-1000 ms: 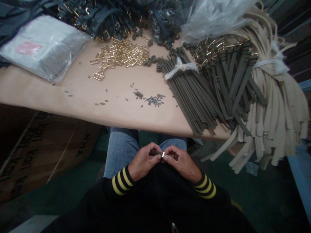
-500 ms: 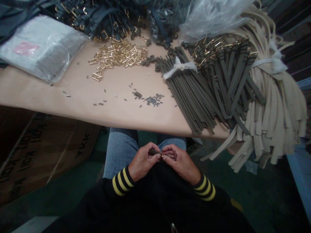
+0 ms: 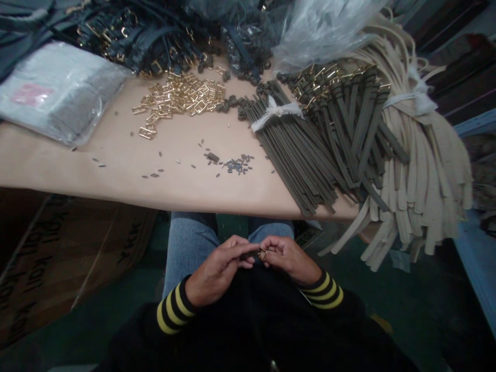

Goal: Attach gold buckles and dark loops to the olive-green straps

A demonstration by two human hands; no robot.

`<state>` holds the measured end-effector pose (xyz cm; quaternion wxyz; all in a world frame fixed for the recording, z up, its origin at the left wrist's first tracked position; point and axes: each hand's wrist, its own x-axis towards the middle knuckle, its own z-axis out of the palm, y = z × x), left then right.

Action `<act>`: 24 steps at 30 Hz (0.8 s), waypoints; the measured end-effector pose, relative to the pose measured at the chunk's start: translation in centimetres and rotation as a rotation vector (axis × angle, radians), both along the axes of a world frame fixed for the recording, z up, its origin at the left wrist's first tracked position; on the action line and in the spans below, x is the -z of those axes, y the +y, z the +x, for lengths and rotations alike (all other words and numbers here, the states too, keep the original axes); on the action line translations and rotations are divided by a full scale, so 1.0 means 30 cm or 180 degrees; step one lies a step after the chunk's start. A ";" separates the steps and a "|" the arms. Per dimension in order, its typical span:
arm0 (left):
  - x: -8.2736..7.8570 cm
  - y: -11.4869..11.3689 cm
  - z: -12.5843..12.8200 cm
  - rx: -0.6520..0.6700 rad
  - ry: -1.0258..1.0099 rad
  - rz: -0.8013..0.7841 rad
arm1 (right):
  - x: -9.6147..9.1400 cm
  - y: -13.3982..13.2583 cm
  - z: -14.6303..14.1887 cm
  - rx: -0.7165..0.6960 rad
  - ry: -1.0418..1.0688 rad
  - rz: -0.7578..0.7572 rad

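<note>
Left hand [image 3: 217,268] pinching dark strap [image 3: 251,253]; right hand [image 3: 290,258] pinching gold buckle [image 3: 263,255]; both pieces sitting between hands, near surface [image 3: 232,195] edge. Holding strap flat, steadying buckle squarely likely helping.

On my desk [image 3: 186,187]: one plastic-wrapped white packet [image 3: 65,93] with pink patch, at left; dark blue straps [image 3: 145,44], heaped at the back; clear crumpled plastic [image 3: 321,36]; beige straps [image 3: 422,165], white-tied, overhanging the edge. Below, at my left: one cardboard box [image 3: 87,248], printed "YKK".

The right hand [image 3: 290,257] holds a gold buckle [image 3: 263,255].
</note>
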<state>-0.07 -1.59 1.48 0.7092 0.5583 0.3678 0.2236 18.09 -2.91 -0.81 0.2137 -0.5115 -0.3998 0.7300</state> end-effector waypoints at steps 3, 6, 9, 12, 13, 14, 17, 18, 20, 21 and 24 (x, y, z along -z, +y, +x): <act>-0.007 0.016 -0.011 0.0151 -0.0046 -0.0279 | -0.001 -0.004 0.004 -0.0081 0.0258 -0.0273; 0.002 0.022 -0.009 0.0222 -0.0143 -0.0744 | 0.004 -0.013 -0.002 -0.0090 0.0451 -0.0444; 0.009 0.020 -0.001 0.0298 -0.0187 -0.1199 | 0.011 -0.020 -0.012 -0.0128 0.0582 -0.0537; 0.012 0.017 0.005 0.0270 -0.0144 -0.1348 | 0.012 -0.023 -0.020 -0.0140 0.0591 -0.0543; 0.014 0.017 0.005 0.0229 -0.0158 -0.1367 | 0.011 -0.023 -0.021 -0.0146 0.0570 -0.0529; 0.017 0.016 0.004 0.0187 -0.0185 -0.1406 | 0.009 -0.023 -0.023 -0.0161 0.0548 -0.0509; 0.030 0.009 -0.004 0.0127 -0.0239 -0.1659 | 0.003 -0.024 -0.027 -0.0240 0.0510 -0.0456; 0.033 0.006 -0.008 0.0106 -0.0229 -0.1754 | 0.002 -0.025 -0.029 -0.0263 0.0501 -0.0447; 0.034 0.000 -0.012 0.0056 -0.0188 -0.1918 | 0.004 -0.026 -0.032 -0.0293 0.0484 -0.0441; 0.032 -0.002 -0.012 0.0023 -0.0170 -0.1986 | 0.007 -0.027 -0.034 -0.0310 0.0470 -0.0443; 0.019 -0.006 -0.007 -0.0074 -0.0086 -0.2135 | 0.019 -0.031 -0.039 -0.0371 0.0404 -0.0427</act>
